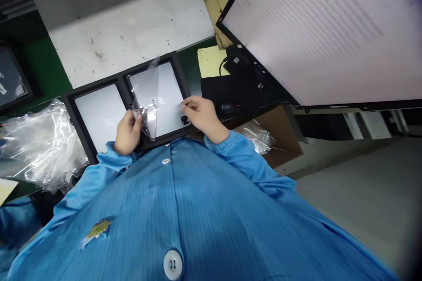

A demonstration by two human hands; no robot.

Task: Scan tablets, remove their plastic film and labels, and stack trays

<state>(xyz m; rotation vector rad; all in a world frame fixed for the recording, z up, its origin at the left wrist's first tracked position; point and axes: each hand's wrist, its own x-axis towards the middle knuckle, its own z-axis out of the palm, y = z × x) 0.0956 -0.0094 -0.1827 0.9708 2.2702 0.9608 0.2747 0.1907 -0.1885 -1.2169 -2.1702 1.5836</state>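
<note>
Two silver, tablet-like devices lie in the two recesses of a black tray. A sheet of transparent plastic film covers part of the right device, which has a dark camera spot at its lower right corner. My left hand is closed on the near left part of that film, between the two devices. Beside the right device's edge, my right hand is in a pinch; what its fingertips hold, if anything, is too small to tell. The left device lies untouched by either hand.
A heap of transparent plastic bags lies to the left. At right are a yellow note, a black mouse and a large monitor. A cardboard box with crumpled plastic stands below. A white panel lies beyond the tray.
</note>
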